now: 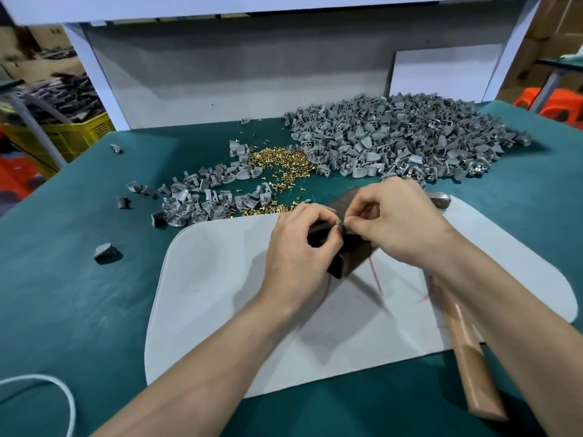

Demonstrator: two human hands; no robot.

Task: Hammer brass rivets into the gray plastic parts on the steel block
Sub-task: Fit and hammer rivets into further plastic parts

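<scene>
A dark steel block (348, 261) stands on a pale grey mat (220, 310) in the middle of the table. Both my hands meet just above its top. My left hand (301, 247) pinches a small gray plastic part (339, 224) with curled fingers. My right hand (400, 222) pinches something tiny against that part; it is too small to name for sure. A pile of brass rivets (284, 162) lies behind the block. A hammer with a wooden handle (470, 348) lies on the mat at the right, its steel head (440, 198) beyond my right hand.
A large heap of gray plastic parts (394, 137) fills the back right of the green table. A smaller heap (202, 200) lies left of the rivets, with loose parts (105, 252) scattered further left. A white cable (47, 392) loops at the near left corner.
</scene>
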